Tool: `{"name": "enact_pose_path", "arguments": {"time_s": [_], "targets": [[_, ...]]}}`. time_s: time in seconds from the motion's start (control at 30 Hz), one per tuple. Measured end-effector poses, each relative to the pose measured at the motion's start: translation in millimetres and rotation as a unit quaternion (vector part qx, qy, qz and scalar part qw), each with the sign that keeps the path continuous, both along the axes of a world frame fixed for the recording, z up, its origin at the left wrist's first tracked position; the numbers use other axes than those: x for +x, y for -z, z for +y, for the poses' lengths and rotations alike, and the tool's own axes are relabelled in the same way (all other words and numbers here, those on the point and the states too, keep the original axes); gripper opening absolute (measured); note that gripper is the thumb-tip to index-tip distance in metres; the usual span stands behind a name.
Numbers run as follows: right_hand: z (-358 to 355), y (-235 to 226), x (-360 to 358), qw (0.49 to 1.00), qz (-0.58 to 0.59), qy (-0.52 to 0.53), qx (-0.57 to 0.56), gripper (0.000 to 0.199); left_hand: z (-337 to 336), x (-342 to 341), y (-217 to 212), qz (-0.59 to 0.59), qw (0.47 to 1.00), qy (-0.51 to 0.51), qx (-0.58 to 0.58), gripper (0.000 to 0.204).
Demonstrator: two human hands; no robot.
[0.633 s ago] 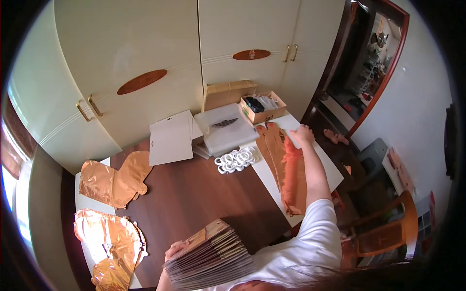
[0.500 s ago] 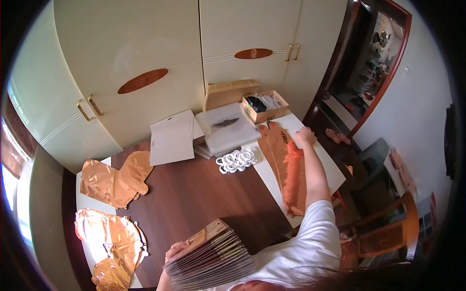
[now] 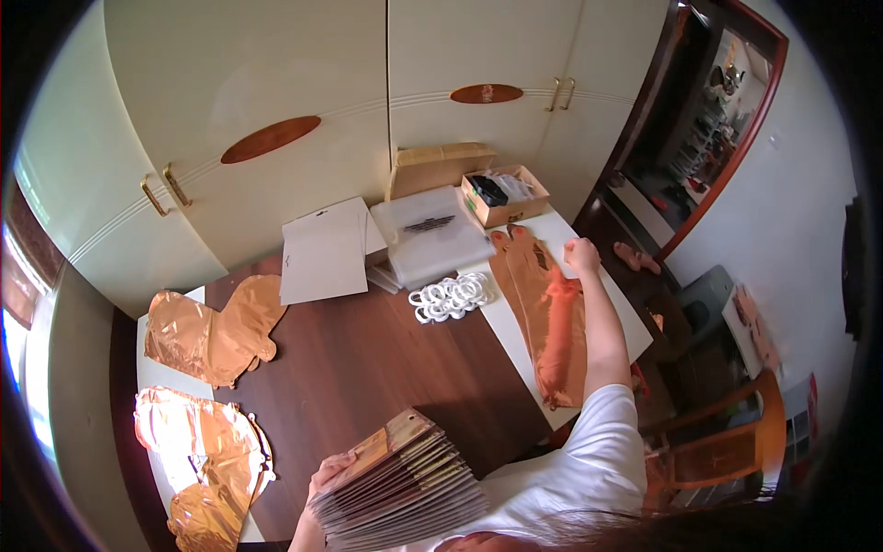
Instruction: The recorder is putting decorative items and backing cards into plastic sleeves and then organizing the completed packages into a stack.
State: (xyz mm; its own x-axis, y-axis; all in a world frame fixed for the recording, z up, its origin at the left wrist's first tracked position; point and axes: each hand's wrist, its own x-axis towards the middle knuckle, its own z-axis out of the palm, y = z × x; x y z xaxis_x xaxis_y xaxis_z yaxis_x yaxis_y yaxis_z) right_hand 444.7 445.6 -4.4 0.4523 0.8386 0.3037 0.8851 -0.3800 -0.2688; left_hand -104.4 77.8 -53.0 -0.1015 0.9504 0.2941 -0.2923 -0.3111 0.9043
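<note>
A thick fanned stack of flat printed cards or packets (image 3: 400,483) rests against me at the bottom. My left hand (image 3: 329,474) is closed on the stack's left edge. Across the table, my right arm reaches forward to the white board. My right hand (image 3: 581,258) is curled into a fist above it; whatever it may hold is hidden. Just left of that forearm lies a strip of sheer orange fabric (image 3: 557,336), bunched lengthwise. Under it are long, flat brown pieces (image 3: 517,285) with rounded far ends.
White rings (image 3: 451,298) lie heaped mid-table. Behind them are grey-white cardboard sheets (image 3: 322,253), a clear plastic stack (image 3: 432,241) and a small open box (image 3: 506,195). Crumpled copper foil pieces (image 3: 216,331) cover the left side. A wooden chair (image 3: 722,455) stands at right.
The whole view has shifted slightly. My right hand looks more tightly curled, in nearly the same place. My left hand still holds the stack.
</note>
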Motion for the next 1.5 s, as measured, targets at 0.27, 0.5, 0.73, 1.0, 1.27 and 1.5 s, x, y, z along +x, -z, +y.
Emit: {"name": "enact_pose_path", "arguments": {"time_s": [0.27, 0.5, 0.73, 1.0, 1.27, 1.5], "targets": [[0, -9, -10, 0.999, -0.006, 0.041, -0.030, 0.013, -1, -15, 1, 0.184, 0.981, 0.060, -0.008, 0.019], [3, -18, 0, 0.995, 0.102, 0.019, 0.014, 0.015, -6, -16, 3, 0.218, 0.969, 0.049, -0.102, 0.023], [10, -39, -9, 0.931, 0.213, -0.084, 0.285, 0.017, -3, -15, 10, 0.122, 0.974, 0.084, -0.172, 0.029], [-100, -86, -247, 0.671, 0.486, -0.557, 0.060, 0.004, 13, -12, -27, 0.229, 0.955, 0.119, 0.145, 0.066], [-186, -54, -376, 0.290, 0.591, -0.630, -0.412, 0.008, 13, -14, -57, 0.298, 0.937, 0.170, 0.065, 0.079], [-198, -53, -371, 0.260, 0.654, -0.548, -0.452, 0.008, 28, -25, -97, -0.129, 0.913, 0.385, -0.029, 0.093]]}}
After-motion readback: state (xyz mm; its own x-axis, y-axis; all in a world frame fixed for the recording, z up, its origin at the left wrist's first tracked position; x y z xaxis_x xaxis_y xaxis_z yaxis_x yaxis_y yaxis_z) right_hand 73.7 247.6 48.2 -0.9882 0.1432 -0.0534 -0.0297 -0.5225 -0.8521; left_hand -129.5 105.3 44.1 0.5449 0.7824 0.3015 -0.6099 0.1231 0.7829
